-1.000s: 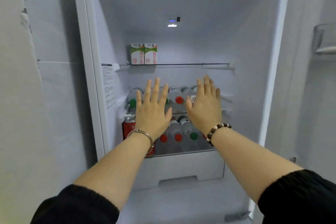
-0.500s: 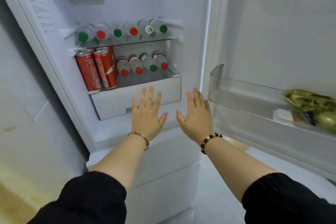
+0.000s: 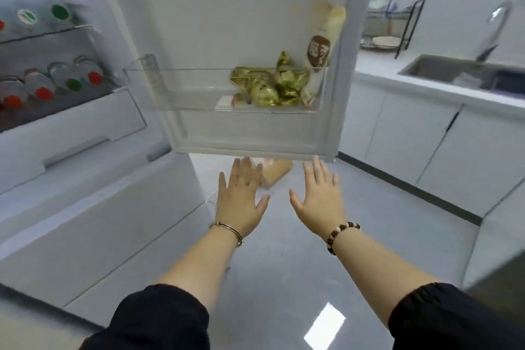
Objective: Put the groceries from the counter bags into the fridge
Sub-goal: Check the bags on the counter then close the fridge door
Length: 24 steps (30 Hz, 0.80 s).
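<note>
Now, in the head view, our left grip (image 3: 241, 202) and right grip (image 3: 319, 199) are both spread flat and carry nothing, likely ready for another load. Above and beyond them, gold-wrapped groceries (image 3: 272, 88) sit in the door bin (image 3: 184, 88), whose clear wall keeps them from sliding. The bench (image 3: 375, 65) lies right of the right grip; no bags show.

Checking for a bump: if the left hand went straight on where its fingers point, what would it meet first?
Likely the tan packet just beyond the fingertips of the left hand, below the fridge door. Depth is unclear, so the door's bottom edge could come first.
</note>
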Each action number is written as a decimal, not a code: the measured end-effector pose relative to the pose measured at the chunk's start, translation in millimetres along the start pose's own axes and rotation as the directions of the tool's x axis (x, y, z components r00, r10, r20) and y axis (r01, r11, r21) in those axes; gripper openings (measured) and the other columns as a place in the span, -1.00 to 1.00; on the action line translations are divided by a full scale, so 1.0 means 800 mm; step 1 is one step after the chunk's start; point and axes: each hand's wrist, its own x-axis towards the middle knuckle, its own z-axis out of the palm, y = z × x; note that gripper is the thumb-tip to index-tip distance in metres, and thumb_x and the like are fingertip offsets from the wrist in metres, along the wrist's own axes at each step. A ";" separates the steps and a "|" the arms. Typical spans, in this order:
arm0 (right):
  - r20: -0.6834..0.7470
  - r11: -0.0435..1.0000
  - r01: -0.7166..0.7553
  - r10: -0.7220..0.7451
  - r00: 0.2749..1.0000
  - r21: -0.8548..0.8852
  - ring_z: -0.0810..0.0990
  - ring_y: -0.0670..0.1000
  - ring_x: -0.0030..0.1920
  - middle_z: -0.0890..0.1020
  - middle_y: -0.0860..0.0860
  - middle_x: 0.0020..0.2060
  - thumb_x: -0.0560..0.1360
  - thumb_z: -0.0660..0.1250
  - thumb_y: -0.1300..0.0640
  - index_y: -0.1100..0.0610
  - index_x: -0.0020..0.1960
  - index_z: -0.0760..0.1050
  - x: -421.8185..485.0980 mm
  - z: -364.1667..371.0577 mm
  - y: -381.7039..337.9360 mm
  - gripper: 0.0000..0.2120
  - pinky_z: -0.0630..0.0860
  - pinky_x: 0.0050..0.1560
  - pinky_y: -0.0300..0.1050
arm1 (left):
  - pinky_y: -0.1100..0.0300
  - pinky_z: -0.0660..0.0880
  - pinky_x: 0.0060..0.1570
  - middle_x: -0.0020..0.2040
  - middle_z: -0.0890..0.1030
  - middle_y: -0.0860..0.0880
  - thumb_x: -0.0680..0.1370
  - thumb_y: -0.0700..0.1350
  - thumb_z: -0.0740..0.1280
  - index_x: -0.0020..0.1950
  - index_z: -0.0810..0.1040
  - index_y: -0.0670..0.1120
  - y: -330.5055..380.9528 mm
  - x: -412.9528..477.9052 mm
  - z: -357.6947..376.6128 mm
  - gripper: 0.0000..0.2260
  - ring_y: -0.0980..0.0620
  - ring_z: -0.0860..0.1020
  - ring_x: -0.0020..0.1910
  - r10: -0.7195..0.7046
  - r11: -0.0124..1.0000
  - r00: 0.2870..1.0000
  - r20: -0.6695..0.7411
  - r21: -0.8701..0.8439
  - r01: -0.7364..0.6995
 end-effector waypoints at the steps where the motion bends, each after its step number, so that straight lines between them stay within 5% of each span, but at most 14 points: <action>1: -0.018 0.999 -0.045 0.045 0.999 -0.010 -0.09 0.08 0.53 -0.04 0.09 0.54 0.50 -0.08 -0.24 0.13 0.53 0.00 -0.017 -0.012 0.033 -0.29 -0.09 0.48 0.12 | -0.18 -0.05 0.43 0.55 0.05 -0.11 0.50 0.23 -0.05 0.54 0.03 0.01 0.037 0.005 0.002 -0.36 -0.16 0.00 0.53 0.057 0.998 0.998 0.000 -0.025 -0.057; 4: -0.074 0.981 -0.189 0.186 0.980 -0.037 -0.08 0.09 0.53 -0.03 0.10 0.54 0.55 0.05 -0.19 0.15 0.53 0.03 -0.070 -0.052 0.126 -0.32 -0.10 0.48 0.14 | -0.24 0.10 0.38 0.51 0.20 -0.14 0.49 0.21 0.02 0.50 0.22 -0.03 0.149 0.013 0.007 -0.38 -0.19 0.14 0.49 0.228 0.971 0.973 -0.032 -0.063 -0.230; 10: -0.183 0.860 -0.490 0.464 0.867 -0.142 -0.14 0.07 0.53 -0.09 0.09 0.54 0.56 0.04 -0.20 0.13 0.54 -0.06 -0.202 -0.137 0.276 -0.31 -0.14 0.49 0.15 | -0.24 0.11 0.37 0.52 0.18 -0.13 0.51 0.22 0.01 0.51 0.18 -0.01 0.371 0.002 0.003 -0.39 -0.15 0.11 0.51 0.534 0.832 0.843 -0.065 -0.137 -0.537; 17: -0.355 0.596 -0.800 0.735 0.578 -0.068 -0.11 0.06 0.53 -0.06 0.10 0.54 0.56 0.04 -0.20 0.12 0.54 -0.04 -0.357 -0.220 0.390 -0.32 -0.16 0.48 0.12 | -0.08 -0.26 0.41 0.56 -0.15 -0.05 0.49 0.26 -0.19 0.54 -0.15 0.07 0.603 -0.042 -0.009 -0.36 -0.01 -0.26 0.50 0.807 0.529 0.567 -0.162 -0.227 -0.818; 24: -0.489 0.311 -0.947 0.816 0.307 -0.075 -0.09 0.07 0.53 -0.02 0.11 0.54 0.56 0.04 -0.16 0.15 0.53 0.02 -0.485 -0.284 0.456 -0.35 -0.13 0.48 0.14 | -0.09 -0.26 0.42 0.56 -0.19 -0.05 0.59 0.20 0.01 0.55 -0.13 0.06 0.774 -0.097 -0.033 -0.40 -0.06 -0.25 0.52 0.920 0.207 0.304 -0.247 -0.354 -0.912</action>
